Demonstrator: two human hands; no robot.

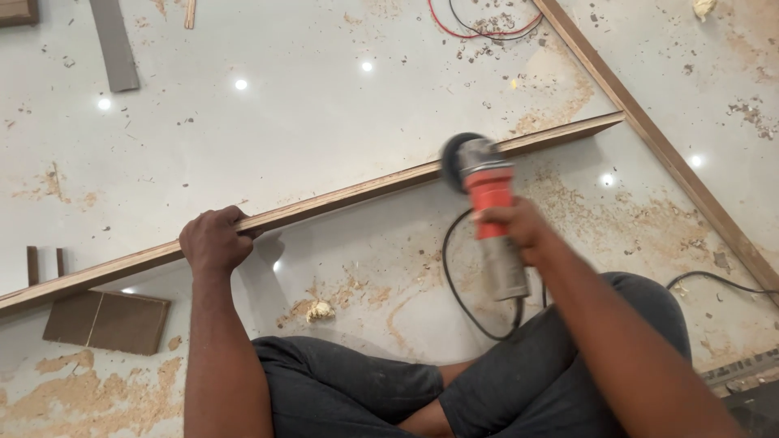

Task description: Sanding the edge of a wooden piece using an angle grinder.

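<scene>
A long narrow plywood strip (349,195) stands on its edge and runs diagonally across the pale floor. My left hand (215,239) grips its upper edge near the left. My right hand (513,227) holds an angle grinder (487,191) with a red and grey body. The grinder's dark disc (453,158) sits against the strip's upper edge, right of the middle. A black cable (458,280) loops down from the grinder toward my crossed legs.
A second wooden strip (665,146) runs diagonally at the right and meets the first one's end. Brown board offcuts (105,320) lie at lower left, a grey strip (114,45) at top left. Red and black wires (479,28) lie at the top. Sawdust covers the floor.
</scene>
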